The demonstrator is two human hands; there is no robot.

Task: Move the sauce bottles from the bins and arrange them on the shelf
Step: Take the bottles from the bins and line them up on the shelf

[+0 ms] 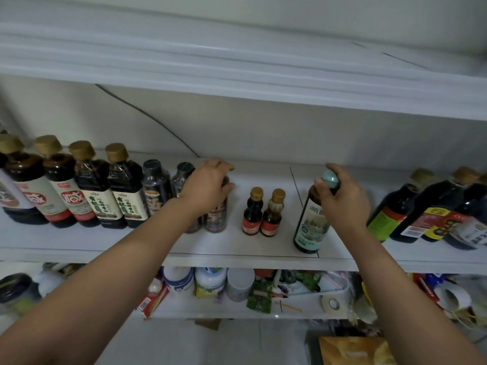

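Observation:
A white shelf (237,252) carries rows of dark sauce bottles. My left hand (208,184) grips the top of a dark bottle with a patterned label (217,217), which stands upright at the right end of the left row. My right hand (342,196) grips the neck of a tall dark bottle with a pale green cap and green label (312,222), standing on the shelf. Two small brown-capped bottles (263,213) stand between the hands. Large bottles with tan caps (87,185) fill the left side, and more dark bottles (432,209) stand at the right.
The shelf below holds white jars (208,281), packets, a roll of tape (332,303) and other clutter. An upper shelf board (237,83) hangs close above the bottles. A black cable (147,117) runs down the back wall. A yellow-brown package (353,350) lies at the bottom right.

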